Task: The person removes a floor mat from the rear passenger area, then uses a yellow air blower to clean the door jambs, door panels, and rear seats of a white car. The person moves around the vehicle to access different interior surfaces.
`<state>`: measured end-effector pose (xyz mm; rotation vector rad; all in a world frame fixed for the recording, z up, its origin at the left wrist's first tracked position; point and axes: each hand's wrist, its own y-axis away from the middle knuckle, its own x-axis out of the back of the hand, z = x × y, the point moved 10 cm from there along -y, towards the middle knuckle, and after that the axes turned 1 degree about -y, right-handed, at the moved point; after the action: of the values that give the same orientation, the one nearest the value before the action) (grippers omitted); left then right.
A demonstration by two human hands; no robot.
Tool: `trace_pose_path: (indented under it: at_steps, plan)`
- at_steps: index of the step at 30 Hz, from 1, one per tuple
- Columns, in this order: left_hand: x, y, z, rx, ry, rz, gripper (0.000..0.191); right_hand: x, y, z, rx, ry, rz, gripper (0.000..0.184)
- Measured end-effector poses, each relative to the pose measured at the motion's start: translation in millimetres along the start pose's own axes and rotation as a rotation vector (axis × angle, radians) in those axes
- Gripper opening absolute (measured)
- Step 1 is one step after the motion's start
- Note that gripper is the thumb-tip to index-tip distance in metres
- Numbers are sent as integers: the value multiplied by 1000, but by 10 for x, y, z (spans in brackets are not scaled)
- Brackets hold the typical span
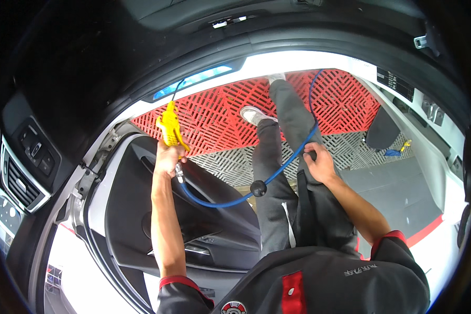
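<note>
My left hand (170, 157) is closed around the handle of a yellow air blow gun (169, 123), whose thin dark nozzle points at the lit door sill plate (204, 79). A metal coupling (179, 172) joins the gun to a blue air hose (219, 205). The hose loops below the gun, passes through a black ball (258, 188) and runs up past my right hand (318, 161). That hand is beside the hose with its thumb and index finger bent close to each other; whether they touch the hose cannot be told.
An open car door with a black inner panel (219, 227) stands at the left. Red floor grating (219, 117) and grey grating (235, 167) lie under my legs. The car's door frame curves across the top. A blue and yellow item (394, 152) lies at the right.
</note>
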<state>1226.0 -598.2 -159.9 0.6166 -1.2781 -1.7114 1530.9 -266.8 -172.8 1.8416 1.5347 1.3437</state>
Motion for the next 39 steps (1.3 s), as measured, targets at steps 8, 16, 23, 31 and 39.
trace_pose_path:
  at_steps: [8, 16, 23, 31, 39]
  plan:
    - [-780, -124, 383, -88, 82, -243, 66, -16, -63, 77, -17, -100, 27, 20]
    - [-443, -1045, 553, -25, 91, -25, 55, -75, -169, 70, -70, -93, -12, 22]
    - [-692, -1258, 561, -27, 29, -131, 55, -80, -206, 46, -5, -36, 20, 19]
    - [-669, -1150, 515, 10, 41, -251, 55, -149, -242, 160, -35, -125, -6, 17]
    - [-762, -1238, 632, -46, -35, -233, 57, -99, -227, 167, -106, -165, -15, 16]
